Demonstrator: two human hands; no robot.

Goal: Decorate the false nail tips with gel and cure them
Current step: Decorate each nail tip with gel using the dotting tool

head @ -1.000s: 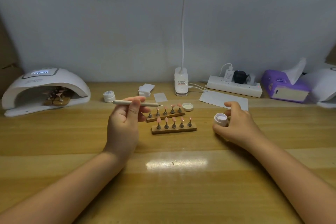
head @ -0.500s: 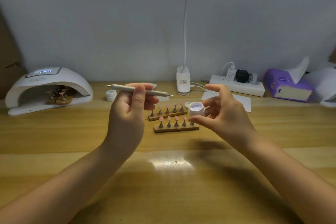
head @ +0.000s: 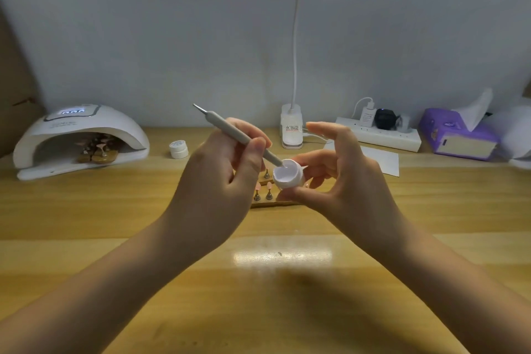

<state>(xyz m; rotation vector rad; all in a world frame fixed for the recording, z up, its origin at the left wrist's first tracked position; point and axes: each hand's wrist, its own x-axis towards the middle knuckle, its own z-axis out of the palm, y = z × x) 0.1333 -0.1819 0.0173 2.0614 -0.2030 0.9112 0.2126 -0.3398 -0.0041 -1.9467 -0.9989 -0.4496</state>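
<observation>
Gel pot (head: pixel 288 178) pinched by right hand (head: pixel 344 181) fingers; left hand (head: pixel 224 181) fingers pinch dotting tool (head: pixel 244 138), tip in pot.

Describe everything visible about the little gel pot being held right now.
The gel pot is a small round white plastic jar, lid off, holding pale lilac-white gel. It is raised above the wooden nail-tip stand, tilted toward the camera, pinched between the thumb and fingers of the right hand. The left hand dips the grey dotting tool into it.
</observation>
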